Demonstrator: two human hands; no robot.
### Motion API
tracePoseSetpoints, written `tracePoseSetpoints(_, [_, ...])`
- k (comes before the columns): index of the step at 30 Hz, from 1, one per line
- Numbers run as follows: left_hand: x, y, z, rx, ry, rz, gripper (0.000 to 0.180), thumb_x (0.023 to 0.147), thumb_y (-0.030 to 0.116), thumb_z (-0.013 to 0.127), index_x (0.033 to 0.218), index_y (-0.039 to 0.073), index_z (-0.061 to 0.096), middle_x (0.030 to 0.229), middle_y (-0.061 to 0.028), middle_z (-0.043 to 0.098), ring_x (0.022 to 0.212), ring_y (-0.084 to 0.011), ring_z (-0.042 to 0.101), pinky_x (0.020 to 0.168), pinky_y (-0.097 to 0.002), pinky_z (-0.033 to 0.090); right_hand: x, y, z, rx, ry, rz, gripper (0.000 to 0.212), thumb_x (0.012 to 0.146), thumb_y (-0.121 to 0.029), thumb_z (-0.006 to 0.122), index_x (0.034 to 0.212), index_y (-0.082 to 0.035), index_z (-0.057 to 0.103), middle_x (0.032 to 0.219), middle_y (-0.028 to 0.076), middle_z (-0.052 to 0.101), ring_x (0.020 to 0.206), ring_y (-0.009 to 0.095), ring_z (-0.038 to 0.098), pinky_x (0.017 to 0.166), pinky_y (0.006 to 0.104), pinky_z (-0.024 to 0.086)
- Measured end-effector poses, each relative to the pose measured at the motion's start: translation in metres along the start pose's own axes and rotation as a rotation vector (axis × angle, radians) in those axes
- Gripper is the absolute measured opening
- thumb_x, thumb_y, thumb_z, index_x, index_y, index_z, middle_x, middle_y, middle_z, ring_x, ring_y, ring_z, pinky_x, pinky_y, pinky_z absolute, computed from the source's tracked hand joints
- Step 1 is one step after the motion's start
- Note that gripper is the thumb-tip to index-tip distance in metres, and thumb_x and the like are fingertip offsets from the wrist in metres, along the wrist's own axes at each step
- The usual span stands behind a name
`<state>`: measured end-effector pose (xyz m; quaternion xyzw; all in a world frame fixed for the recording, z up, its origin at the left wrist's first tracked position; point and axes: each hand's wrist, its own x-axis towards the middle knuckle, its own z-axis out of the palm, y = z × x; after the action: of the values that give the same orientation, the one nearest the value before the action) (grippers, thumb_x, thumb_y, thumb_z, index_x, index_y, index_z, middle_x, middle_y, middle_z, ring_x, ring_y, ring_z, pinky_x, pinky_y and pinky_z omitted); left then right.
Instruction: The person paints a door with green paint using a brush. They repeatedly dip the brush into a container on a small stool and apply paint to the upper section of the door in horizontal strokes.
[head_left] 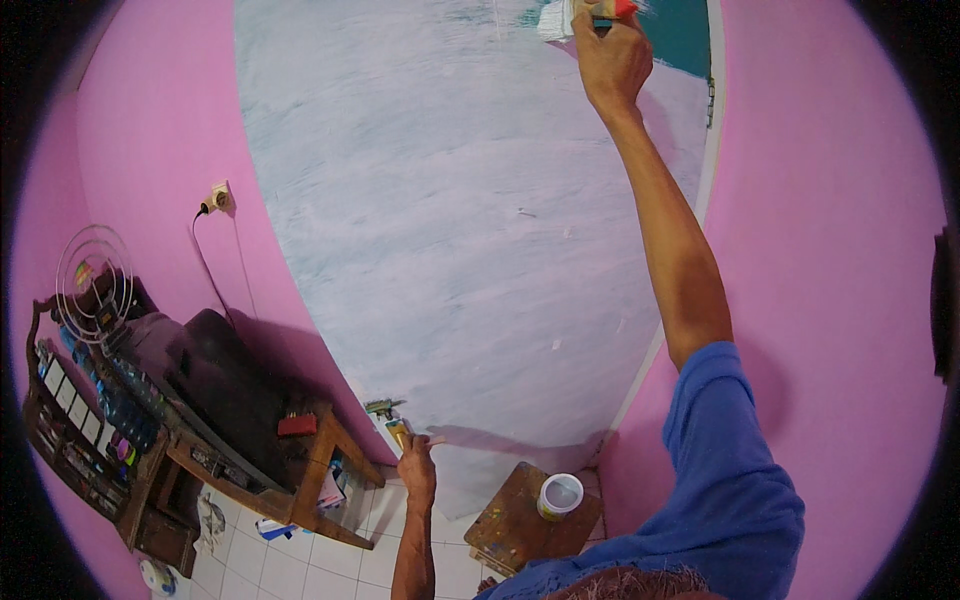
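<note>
Up at the top right, my right hand (pixel 612 62) grips a paintbrush (pixel 606 10) with a red-ended handle. Its broad bristles, loaded with white paint, lie against a door (pixel 450 250). Thin, streaky white covers most of that door, while a dark green patch (pixel 680 35) shows beside the brush. Low on the left, my left hand (pixel 418 472) is closed at the door's edge, by a gold-coloured lock fitting (pixel 398 432); its thumb rests toward the door face. A handle (pixel 383 407) sits just above the fitting.
A white paint tub (pixel 560 496) stands on a wooden stool (pixel 500 520) below the door. Left, a wooden table (pixel 320 455) holds a dark television and a red box (pixel 296 426). Behind is a mirrored dresser (pixel 50 400). A cord hangs from a wall socket (pixel 221 196).
</note>
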<state>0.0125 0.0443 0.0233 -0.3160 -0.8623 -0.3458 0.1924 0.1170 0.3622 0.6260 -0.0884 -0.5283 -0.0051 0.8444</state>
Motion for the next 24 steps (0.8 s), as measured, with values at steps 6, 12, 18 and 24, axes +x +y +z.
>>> tracePoseSetpoints(6, [0.002, -0.001, 0.003, -0.071, 0.006, -0.005, 0.013, 0.091, 0.005, 0.068, 0.103, 0.008, 0.067, 0.109, -0.0107, 0.065, 0.090, -0.0361, 0.070, 0.072, -0.0465, 0.057, -0.028, -0.068, 0.014, 0.221, -0.184, -0.447, 0.019, 0.084, -0.006, 0.070, 0.101, -0.013, 0.068, 0.092, 0.007, 0.066, 0.082, 0.030, 0.067, 0.067, 0.0400, 0.055])
tracePoseSetpoints(12, [-0.001, -0.001, -0.002, -0.055, -0.018, -0.035, 0.010, 0.092, 0.005, 0.067, 0.102, 0.007, 0.066, 0.107, -0.0110, 0.065, 0.089, -0.0363, 0.071, 0.072, -0.0467, 0.057, -0.041, -0.098, 0.022, 0.409, -0.264, -0.316, 0.012, 0.093, -0.016, 0.069, 0.097, -0.005, 0.071, 0.088, 0.014, 0.072, 0.079, 0.035, 0.071, 0.066, 0.0417, 0.056])
tracePoseSetpoints(18, [0.002, 0.001, 0.001, -0.083, -0.011, -0.034, 0.010, 0.093, 0.005, 0.066, 0.102, 0.006, 0.066, 0.105, -0.0111, 0.065, 0.089, -0.0357, 0.071, 0.071, -0.0473, 0.057, 0.026, -0.029, 0.024, 0.262, -0.232, -0.029, 0.021, 0.091, -0.020, 0.071, 0.097, 0.000, 0.073, 0.088, 0.018, 0.076, 0.083, 0.032, 0.076, 0.071, 0.0398, 0.057])
tracePoseSetpoints(24, [0.001, -0.007, 0.008, -0.101, -0.006, -0.008, 0.009, 0.093, 0.004, 0.066, 0.101, 0.005, 0.066, 0.106, -0.0117, 0.065, 0.090, -0.0353, 0.070, 0.072, -0.0469, 0.057, 0.037, -0.050, 0.007, 0.149, -0.231, -0.520, 0.012, 0.095, -0.015, 0.068, 0.103, -0.006, 0.072, 0.090, 0.010, 0.075, 0.082, 0.032, 0.072, 0.069, 0.0402, 0.056])
